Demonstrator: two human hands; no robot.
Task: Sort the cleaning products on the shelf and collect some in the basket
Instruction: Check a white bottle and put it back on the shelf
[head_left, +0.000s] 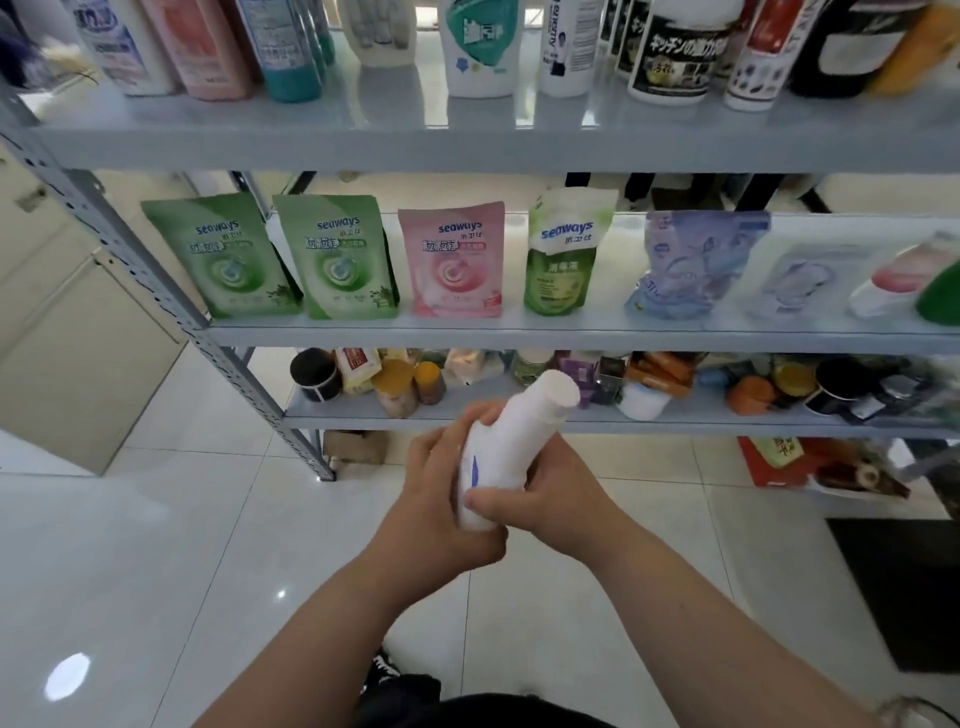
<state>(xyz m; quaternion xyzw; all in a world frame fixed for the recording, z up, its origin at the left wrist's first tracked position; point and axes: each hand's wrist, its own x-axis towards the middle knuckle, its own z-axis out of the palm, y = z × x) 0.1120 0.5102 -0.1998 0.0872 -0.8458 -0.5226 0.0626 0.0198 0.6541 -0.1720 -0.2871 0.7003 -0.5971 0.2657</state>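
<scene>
I hold a white plastic bottle with a small blue mark in front of the grey metal shelf, its capped end tilted up to the right. My left hand grips the lower body from the left. My right hand wraps the same bottle from the right, thumb across its base. On the middle shelf stand refill pouches: two green seaways pouches, a pink pouch, a green-and-white pouch and bluish pouches. No basket is in view.
The top shelf carries several upright bottles, among them a white-and-green bottle. The lower shelf holds jars and small containers. White floor tiles spread below, a beige cabinet stands at left, a dark mat lies at right.
</scene>
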